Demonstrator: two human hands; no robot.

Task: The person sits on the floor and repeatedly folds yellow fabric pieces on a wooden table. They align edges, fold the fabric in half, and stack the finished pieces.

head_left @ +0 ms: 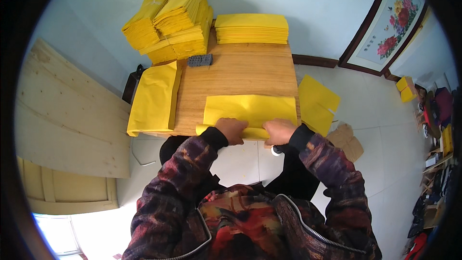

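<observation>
While both hands, left hand (232,130) and right hand (279,131), press curled fingers onto the folded near edge of the yellow paper sheet (250,110) on the wooden surface (240,74), it looks light, thin, easily creased, best held at that edge

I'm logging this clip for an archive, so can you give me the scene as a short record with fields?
Setting: wooden table by a pale wall
Left hand: pressing the near edge of a yellow paper sheet
Right hand: on the same edge, beside the left
Near edge: curled over at the table's front
Back of table: flat yellow stack, heaped yellow bundles
Left edge: yellow sheets overhanging
Floor: loose yellow sheets
</observation>
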